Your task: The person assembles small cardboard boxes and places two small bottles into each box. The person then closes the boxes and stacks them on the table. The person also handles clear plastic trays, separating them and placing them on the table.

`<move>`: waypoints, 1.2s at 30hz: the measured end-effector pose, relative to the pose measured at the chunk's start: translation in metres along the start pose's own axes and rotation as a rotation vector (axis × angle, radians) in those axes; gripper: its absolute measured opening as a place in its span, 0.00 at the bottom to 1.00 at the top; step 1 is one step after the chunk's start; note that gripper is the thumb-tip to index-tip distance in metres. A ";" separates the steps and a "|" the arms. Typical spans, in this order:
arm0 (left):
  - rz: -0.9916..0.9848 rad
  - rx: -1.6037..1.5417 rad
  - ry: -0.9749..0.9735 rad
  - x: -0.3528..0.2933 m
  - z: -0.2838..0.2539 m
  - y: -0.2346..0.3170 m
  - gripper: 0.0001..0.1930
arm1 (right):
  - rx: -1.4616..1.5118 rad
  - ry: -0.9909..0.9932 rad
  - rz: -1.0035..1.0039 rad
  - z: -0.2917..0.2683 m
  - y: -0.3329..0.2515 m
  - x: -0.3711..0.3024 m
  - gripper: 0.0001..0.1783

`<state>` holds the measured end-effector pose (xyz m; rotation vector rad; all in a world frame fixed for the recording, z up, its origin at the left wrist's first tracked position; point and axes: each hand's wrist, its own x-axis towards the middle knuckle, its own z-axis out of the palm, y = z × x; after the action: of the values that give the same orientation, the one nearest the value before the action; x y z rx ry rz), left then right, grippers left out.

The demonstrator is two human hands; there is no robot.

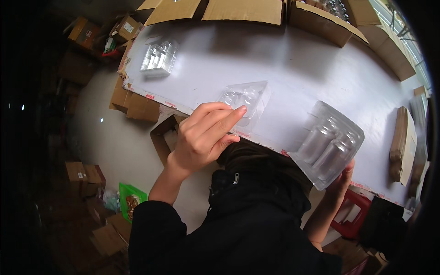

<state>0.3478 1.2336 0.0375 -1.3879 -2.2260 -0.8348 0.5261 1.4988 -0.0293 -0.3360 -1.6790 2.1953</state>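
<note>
Clear blister tray (321, 137) at 3 o'clock from the view's centre, raised over the near edge of the white worktop (206, 68). Tilted, with two bottle-shaped forms side by side toward the viewer, perhaps for a plain look into the plastic. Supported at the lower right corner by the right hand (343, 178), with fingers clamped on the rim and partly hidden behind; probably gripped there to leave the moulded middle unobstructed.

Just left of centre, the left hand (201, 133), with thumb and index finger apart. Immediately beyond, toward 1 o'clock, a second clear tray (255, 97) at the worktop's near edge, presumably placed for short reach. Cannot tell about contact between fingertips and plastic.

At 11 o'clock, near the worktop's far left corner, a glossy clear pack (159, 59), well apart from both hands. At 12 o'clock, cardboard flaps (243, 10); between 1 and 2 o'clock, an open carton (321, 23) with small shiny contents, likely set along the far side to spare space near the hands. At 3 o'clock, farther out, a stack of flat cardboard (401, 144). Off the worktop, a green basket (140, 195) at 8 o'clock.
</note>
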 end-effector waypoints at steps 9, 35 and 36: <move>-0.011 0.040 -0.101 0.009 0.030 -0.043 0.16 | 0.025 0.106 0.061 0.014 -0.006 0.001 0.48; -0.296 -1.002 0.248 0.021 0.061 0.082 0.30 | -0.455 -0.119 -0.307 0.079 -0.055 0.009 0.17; -0.305 -1.050 0.256 0.023 0.064 0.084 0.35 | -0.453 -0.130 -0.315 0.079 -0.056 0.009 0.17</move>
<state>0.4123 1.3193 0.0271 -1.1658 -1.8297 -2.3522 0.4942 1.4463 0.0460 -0.0328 -2.1310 1.6321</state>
